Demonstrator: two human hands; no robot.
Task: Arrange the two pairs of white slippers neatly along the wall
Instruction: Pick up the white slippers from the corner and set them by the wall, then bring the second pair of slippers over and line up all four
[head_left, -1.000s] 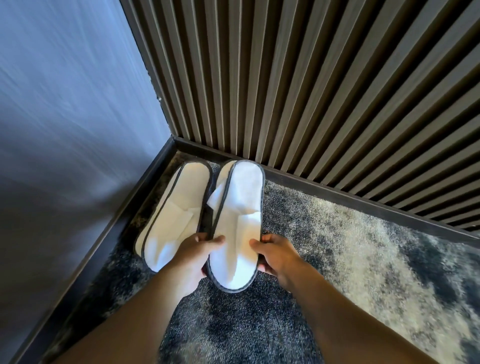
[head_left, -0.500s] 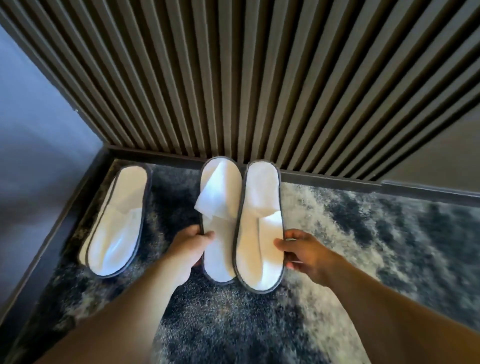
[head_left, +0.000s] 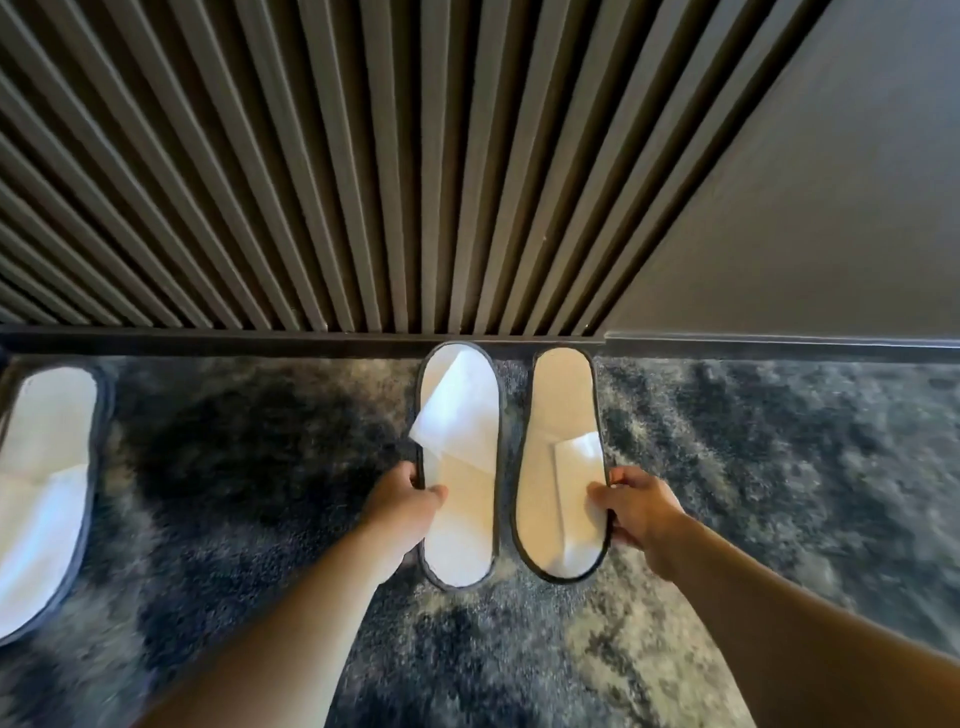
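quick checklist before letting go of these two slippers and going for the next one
1. Left hand grips the left slipper at its outer edge: ok.
2. Right hand grips the right slipper at its outer edge: ok.
3. Far ends at the baseboard: ok.
4. The two parallel, narrow gap between: ok.
5. Left slipper's strap flat: not ok, it is folded askew.
6. Third slipper at the left: in view, apart from the pair; fourth: cannot tell, not in view.
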